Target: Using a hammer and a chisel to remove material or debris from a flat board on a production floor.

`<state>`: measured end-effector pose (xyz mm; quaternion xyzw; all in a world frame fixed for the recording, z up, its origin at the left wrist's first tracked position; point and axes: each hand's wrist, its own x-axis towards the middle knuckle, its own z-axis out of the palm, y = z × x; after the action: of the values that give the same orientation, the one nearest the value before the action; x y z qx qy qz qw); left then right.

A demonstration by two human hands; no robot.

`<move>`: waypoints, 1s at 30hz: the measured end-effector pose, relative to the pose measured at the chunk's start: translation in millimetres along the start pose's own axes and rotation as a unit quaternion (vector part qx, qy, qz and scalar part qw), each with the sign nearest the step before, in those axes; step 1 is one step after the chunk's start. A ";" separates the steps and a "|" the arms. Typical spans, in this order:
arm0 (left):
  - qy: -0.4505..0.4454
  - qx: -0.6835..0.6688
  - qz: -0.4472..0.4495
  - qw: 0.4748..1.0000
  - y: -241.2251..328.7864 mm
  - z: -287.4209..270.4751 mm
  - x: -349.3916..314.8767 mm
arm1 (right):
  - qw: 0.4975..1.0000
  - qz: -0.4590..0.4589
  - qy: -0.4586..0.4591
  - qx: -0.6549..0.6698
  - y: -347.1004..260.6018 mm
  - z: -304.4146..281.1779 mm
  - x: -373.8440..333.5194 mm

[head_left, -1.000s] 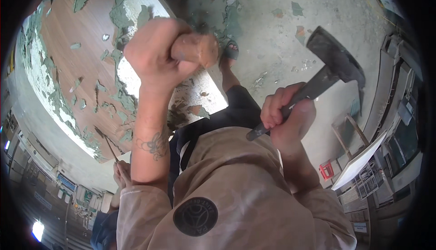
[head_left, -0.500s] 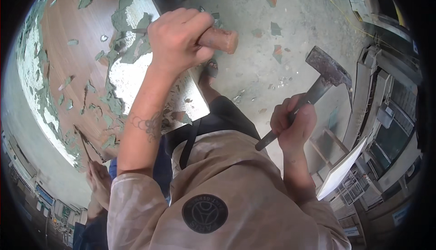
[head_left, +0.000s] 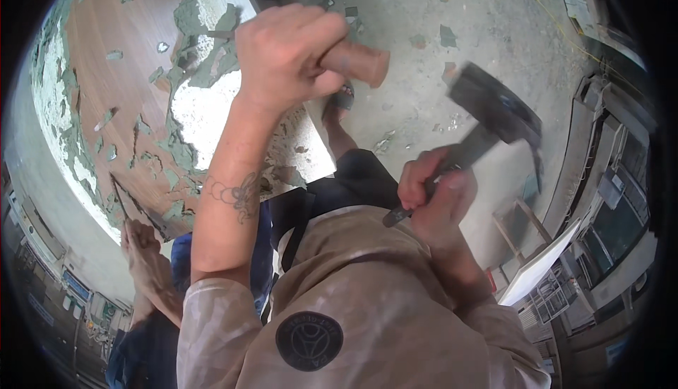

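Over the edge of a wood-grain board point(head_left: 131, 29), my left hand point(head_left: 286, 54) is closed round a chisel. Its brownish handle point(head_left: 359, 63) sticks out to the right of my fist, and a bit of thin metal blade point(head_left: 221, 34) shows on the left. The blade's tip seems to rest at the flaking green layer point(head_left: 205, 71), though I cannot tell exactly. My right hand point(head_left: 439, 188) grips a claw hammer point(head_left: 491, 106) by its dark shaft, the head raised to the right of the chisel handle and blurred by motion. White patches point(head_left: 212, 114) of the board lie bare beside the green layer.
At lower left, another person's hands point(head_left: 145, 255) hold a thin tool point(head_left: 120, 198) against the board's near edge. Loose flakes lie over the board and the concrete floor point(head_left: 402, 106). A white panel point(head_left: 540, 262) leans at the right, near racks.
The hammer has swung left, nearer the chisel handle, with my right hand moving slightly left. My left hand and chisel sit slightly further right in view. The other person's hands have shifted a little.
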<state>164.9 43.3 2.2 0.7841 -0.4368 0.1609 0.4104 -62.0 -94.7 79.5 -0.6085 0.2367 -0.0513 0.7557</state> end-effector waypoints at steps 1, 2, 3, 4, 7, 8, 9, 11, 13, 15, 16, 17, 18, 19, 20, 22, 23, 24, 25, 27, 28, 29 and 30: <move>0.001 0.000 0.001 1.000 -0.1 1.6 4.4 | 0.999 -0.024 0.033 0.030 4.9 0.9 0.8; 0.015 0.001 -0.009 1.000 2.9 3.3 8.7 | 0.984 -0.004 0.056 0.166 20.9 -9.9 -13.8; 0.028 0.005 -0.020 0.999 4.3 5.4 11.1 | 0.979 -0.082 0.048 0.183 23.9 -1.6 -8.8; 0.023 0.006 -0.023 0.999 5.7 5.3 9.4 | 0.967 -0.154 0.042 0.199 26.6 12.5 -10.7; 0.019 0.014 -0.009 1.000 2.3 2.9 3.7 | 0.995 -0.003 -0.043 -0.090 34.8 22.7 -4.6; 0.004 0.017 -0.016 1.000 2.1 -0.8 -1.3 | 0.997 0.024 -0.031 -0.069 36.3 29.2 -3.2; -0.008 0.017 -0.020 1.000 1.5 -1.2 -1.0 | 1.000 -0.012 0.002 0.007 39.5 33.4 -5.0; 0.009 0.011 -0.017 1.000 -1.2 1.6 3.0 | 0.988 -0.092 0.050 0.116 47.3 34.4 -3.9; 0.021 0.003 -0.020 1.000 -0.8 -0.1 1.9 | 0.999 -0.003 0.043 0.016 49.7 36.1 -2.5; -0.004 0.023 -0.010 1.000 -5.5 -1.5 1.2 | 0.996 0.083 -0.012 -0.022 43.2 30.9 -2.8; -0.003 0.024 -0.007 1.000 -5.8 -1.6 2.4 | 0.999 0.041 0.022 0.028 47.7 30.7 -3.8; -0.035 0.024 -0.008 0.999 -4.0 -2.8 2.2 | 0.995 -0.001 0.055 0.078 50.3 30.4 -2.6; -0.070 0.024 -0.012 0.997 -0.2 -5.7 -0.4 | 0.988 -0.036 0.049 0.140 49.6 31.2 -1.8; -0.072 0.024 -0.014 0.997 -2.0 -5.0 -2.1 | 0.996 -0.008 0.032 0.084 52.4 30.4 -2.3; -0.055 0.031 -0.008 0.998 -6.1 -2.9 -3.6 | 0.999 0.021 0.014 0.028 55.1 28.7 -2.7; -0.035 0.042 0.000 0.999 -8.2 -1.7 0.2 | 0.998 0.058 0.000 -0.007 45.1 26.8 6.4; -0.030 0.035 -0.012 0.999 -4.4 -2.6 0.3 | 0.999 0.042 0.017 0.004 42.8 26.9 5.0; -0.026 0.026 -0.023 0.999 -1.7 -3.9 1.5 | 0.995 -0.029 0.042 0.090 49.4 27.6 -1.2; -0.026 0.025 -0.021 0.999 -4.4 -2.7 3.3 | 0.995 -0.031 0.044 0.090 55.4 25.4 -1.5; -0.013 0.035 -0.004 0.999 -11.4 2.2 7.5 | 0.994 -0.039 -0.067 -0.075 58.3 21.8 4.9; -0.011 0.034 -0.001 0.999 -11.1 0.7 5.1 | 0.997 0.016 -0.029 -0.076 46.8 37.2 7.5; -0.027 0.033 -0.012 0.999 -9.1 -3.5 -1.1 | 0.999 0.004 -0.022 -0.049 45.3 34.3 -0.8; -0.039 0.034 -0.017 0.999 -8.8 -5.5 -0.3 | 1.000 -0.016 -0.016 -0.022 44.3 32.9 -4.0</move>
<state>172.5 50.2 0.9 0.8104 -0.4337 0.1380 0.3690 -61.0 -52.5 43.8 -0.6295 0.2161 -0.0480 0.7448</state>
